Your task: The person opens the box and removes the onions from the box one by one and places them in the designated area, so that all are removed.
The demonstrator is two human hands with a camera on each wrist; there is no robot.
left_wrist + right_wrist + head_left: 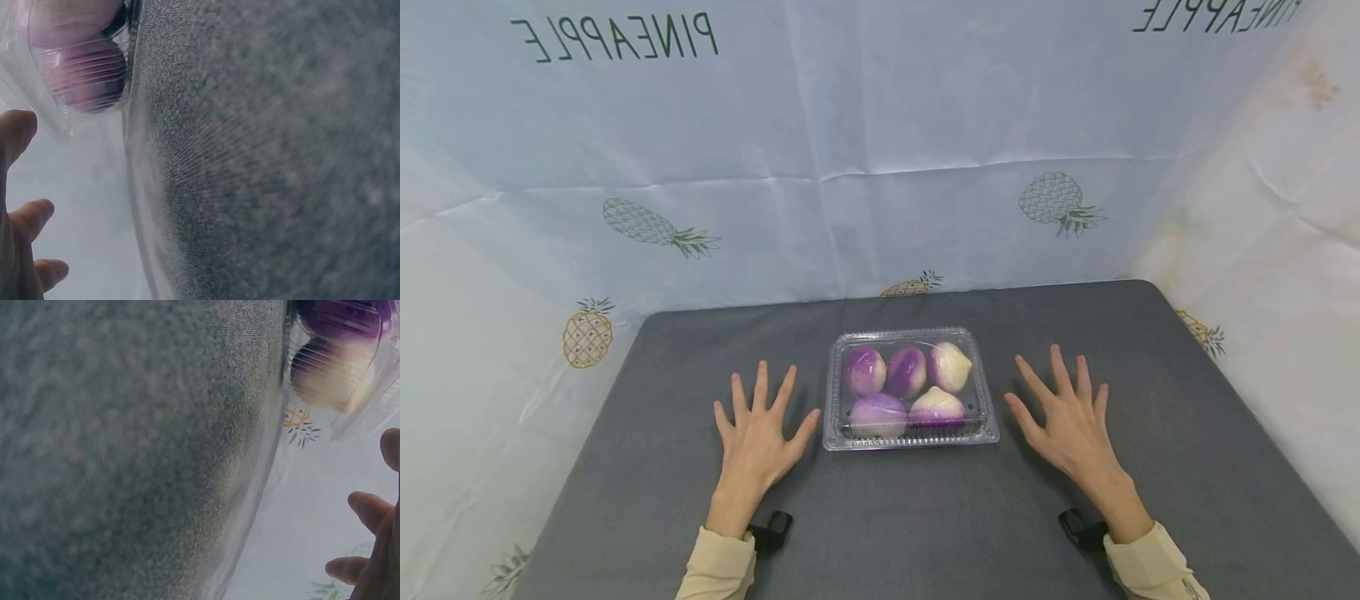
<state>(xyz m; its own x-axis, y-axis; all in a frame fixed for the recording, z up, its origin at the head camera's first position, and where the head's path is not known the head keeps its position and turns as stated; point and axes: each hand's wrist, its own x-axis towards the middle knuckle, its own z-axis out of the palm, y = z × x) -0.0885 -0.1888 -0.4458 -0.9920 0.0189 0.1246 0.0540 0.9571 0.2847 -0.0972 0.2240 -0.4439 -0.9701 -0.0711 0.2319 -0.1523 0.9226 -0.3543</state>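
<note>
Set behind the dark grey table (910, 517): pale cloth backdrop (925, 100), printed with the word PINEAPPLE (617, 37) at 2 upper positions, both reversed as in a mirror, partly cut off at upper right. Also printed: pineapple outlines (638, 221) in green and in orange-yellow.

Located centrally on the table, toward the rear edge: clear plastic container (910, 442), closed, with ridged rim and glossy, reflective surface. Visible through the top: 5 rounded purple-and-white pieces (906, 372), arranged as 3 at rear and 2 at front. Coloured mainly purple at rear left and rear centre; lavender, paling toward the base, at front left; tipped in cream, with a pointed end, at rear right and front right.

Positioned palm down, with fingers spread wide: left hand (760, 446), just beside the container's left side, and right hand (1071, 429), near its right side. Cannot tell whether in contact with the table. Fitted at both wrists: black devices (771, 532), beside beige cuffs (722, 560).
</note>
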